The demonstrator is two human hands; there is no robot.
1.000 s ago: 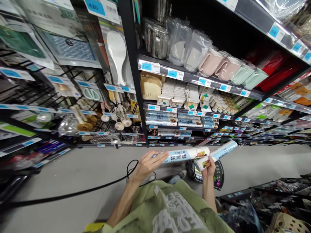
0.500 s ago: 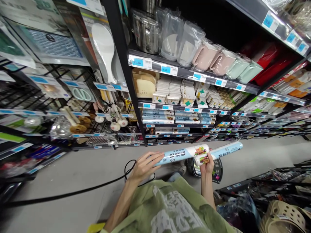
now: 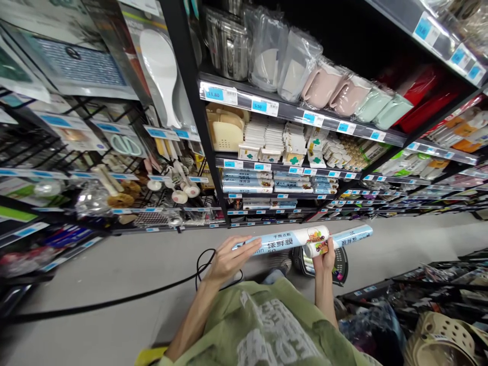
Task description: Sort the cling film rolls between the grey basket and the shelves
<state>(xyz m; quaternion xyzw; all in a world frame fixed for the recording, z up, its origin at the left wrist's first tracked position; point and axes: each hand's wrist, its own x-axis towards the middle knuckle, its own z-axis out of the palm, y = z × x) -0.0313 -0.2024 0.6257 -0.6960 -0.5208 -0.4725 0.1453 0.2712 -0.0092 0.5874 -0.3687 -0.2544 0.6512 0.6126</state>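
Black shelves (image 3: 305, 121) of packaged kitchenware face the person; a black cable (image 3: 114, 302) crosses the floor. The left hand (image 3: 226, 260) curls its fingers round one cling-film roll (image 3: 284, 240); the right hand (image 3: 324, 259) grips a second roll (image 3: 345, 238) just beside it.

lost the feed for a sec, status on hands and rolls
Left hand grips long blue-and-white cling film roll. Right hand grips second matching roll. Rolls touching, over grey floor.
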